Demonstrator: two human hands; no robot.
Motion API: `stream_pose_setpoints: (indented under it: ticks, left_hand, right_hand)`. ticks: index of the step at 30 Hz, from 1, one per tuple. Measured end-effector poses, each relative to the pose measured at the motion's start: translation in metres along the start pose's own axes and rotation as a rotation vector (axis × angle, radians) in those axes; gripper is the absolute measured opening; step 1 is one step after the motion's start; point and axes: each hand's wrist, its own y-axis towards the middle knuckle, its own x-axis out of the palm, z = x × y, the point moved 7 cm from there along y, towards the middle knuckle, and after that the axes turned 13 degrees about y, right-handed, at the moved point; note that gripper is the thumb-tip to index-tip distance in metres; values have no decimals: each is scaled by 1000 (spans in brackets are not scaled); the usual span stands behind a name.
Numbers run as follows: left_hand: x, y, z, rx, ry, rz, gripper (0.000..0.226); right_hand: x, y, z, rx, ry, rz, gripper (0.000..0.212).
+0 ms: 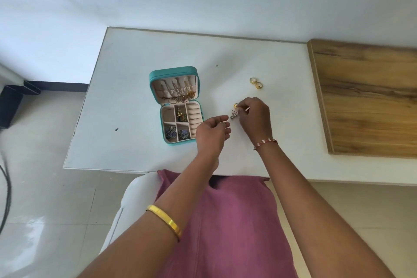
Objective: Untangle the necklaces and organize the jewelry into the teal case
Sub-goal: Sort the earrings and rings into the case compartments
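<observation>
1. Your right hand [253, 117] is down over the white table [126, 88], fingertips pinched together on a small piece of jewelry — a triangular pendant [234, 114] hangs just below the pinch, and a gold ring [235, 105] sits right at the fingertips. Whether that ring is gripped or only lying beside the fingers, you cannot tell from here.
2. Your left hand [213, 132] hovers just left of the pendant, fingers loosely curled and parted, holding nothing that can be made out.
3. A beaded bracelet [265, 143] circles your right wrist; a gold bangle [165, 219] sits on your left forearm.
4. The teal case [176, 104] lies open just left of your left hand, lid tipped back. Gold chains are bunched in the lid's pocket, the lower tray's small compartments hold dark blue pieces and a green-and-gold one, and the ring rolls on its right side look bare.
5. Two more gold rings [256, 83] rest together on the table beyond your right hand — well apart from the case.
6. A wooden board [365, 97] lies at the table's right end.
</observation>
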Motion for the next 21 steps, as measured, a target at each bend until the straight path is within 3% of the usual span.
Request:
stream_pose_setpoints:
  ticks: [2, 4, 9, 16, 21]
  left_hand:
    - [-3, -2, 0, 44, 31, -4, 22]
    - [-9, -6, -3, 75, 41, 4, 23]
    - [-24, -18, -6, 93, -1, -27, 22]
    - [-49, -26, -2, 151, -41, 39, 12]
    - [-60, -25, -3, 165, -32, 134, 16]
  right_hand:
    - [-5, -13, -1, 148, 285, -7, 8]
    - [2, -35, -3, 330, 570, -122, 7]
    - [15, -73, -15, 486, 853, -312, 12]
    - [17, -82, -38, 428, 867, -317, 8]
    - [15, -77, -53, 203, 572, -225, 9]
